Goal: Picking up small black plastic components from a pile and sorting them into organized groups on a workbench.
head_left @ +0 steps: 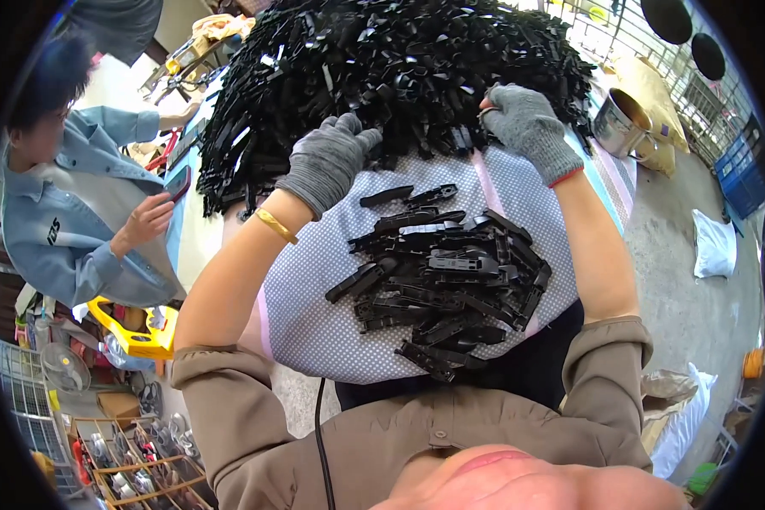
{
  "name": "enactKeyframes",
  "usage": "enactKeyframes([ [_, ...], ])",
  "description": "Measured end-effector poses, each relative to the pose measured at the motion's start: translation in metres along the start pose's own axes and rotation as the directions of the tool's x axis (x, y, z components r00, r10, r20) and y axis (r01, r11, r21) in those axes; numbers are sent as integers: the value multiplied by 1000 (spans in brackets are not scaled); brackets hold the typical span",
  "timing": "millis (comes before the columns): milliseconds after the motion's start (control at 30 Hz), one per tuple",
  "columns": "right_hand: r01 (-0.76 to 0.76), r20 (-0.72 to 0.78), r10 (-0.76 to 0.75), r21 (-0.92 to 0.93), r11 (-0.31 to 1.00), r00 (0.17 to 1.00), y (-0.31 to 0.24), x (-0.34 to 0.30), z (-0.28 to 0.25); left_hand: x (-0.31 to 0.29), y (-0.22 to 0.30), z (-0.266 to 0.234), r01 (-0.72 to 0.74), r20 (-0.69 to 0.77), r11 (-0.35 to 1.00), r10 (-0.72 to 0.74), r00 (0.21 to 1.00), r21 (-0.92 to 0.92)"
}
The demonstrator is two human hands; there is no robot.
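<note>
Concrete floor (697,314) and workshop clutter ring a desk draped in a dotted white cloth (314,331), seen from above the person's lap. Nearest, at about six o'clock from both hands, a loose heap of black plastic clips (450,280) lies on the cloth, long flat pieces crossing one another at all angles.

Farther out, the left hand (327,161) in a grey knit glove rests at the near edge of the big black pile (391,68), its fingers curled into the parts; whether they hold a piece I cannot tell, since the glove hides the grip. At three o'clock from it, the right hand (527,123), gloved the same, has its fingers pinched narrowly at the pile's edge, likely on one small piece.

These parts look light, stiff and smooth, and they probably tangle; a single one would be best taken by its long sides, between thumb and forefinger.

Beyond the right hand, at two o'clock, a metal can (616,123) lies beside a tan sack (654,98). Well off at nine o'clock, another person in a denim shirt (68,212) holds a phone (177,181).
</note>
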State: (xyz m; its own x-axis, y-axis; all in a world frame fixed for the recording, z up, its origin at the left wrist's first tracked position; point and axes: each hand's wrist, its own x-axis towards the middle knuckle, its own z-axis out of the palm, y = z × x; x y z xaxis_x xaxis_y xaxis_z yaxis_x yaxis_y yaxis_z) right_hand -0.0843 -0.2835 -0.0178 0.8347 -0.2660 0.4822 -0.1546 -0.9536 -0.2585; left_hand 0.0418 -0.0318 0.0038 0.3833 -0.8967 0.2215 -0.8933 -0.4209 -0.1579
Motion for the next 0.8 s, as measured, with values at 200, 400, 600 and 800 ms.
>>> enactKeyframes([
  [200,-52,386,-3,130,990,923,0,-4,-3,15,-13,34,-49,-87,954,78,993,297],
  [400,252,137,-259,65,965,956,9,-5,10,9,-21,39,-123,-498,992,127,858,41],
  [600,253,148,-242,-59,966,959,-7,-5,5,-4,-20,43,0,-572,854,-348,743,-521],
  [800,213,41,-216,69,975,975,-35,-11,-8,-8,-18,20,135,349,-433,-465,814,-891],
])
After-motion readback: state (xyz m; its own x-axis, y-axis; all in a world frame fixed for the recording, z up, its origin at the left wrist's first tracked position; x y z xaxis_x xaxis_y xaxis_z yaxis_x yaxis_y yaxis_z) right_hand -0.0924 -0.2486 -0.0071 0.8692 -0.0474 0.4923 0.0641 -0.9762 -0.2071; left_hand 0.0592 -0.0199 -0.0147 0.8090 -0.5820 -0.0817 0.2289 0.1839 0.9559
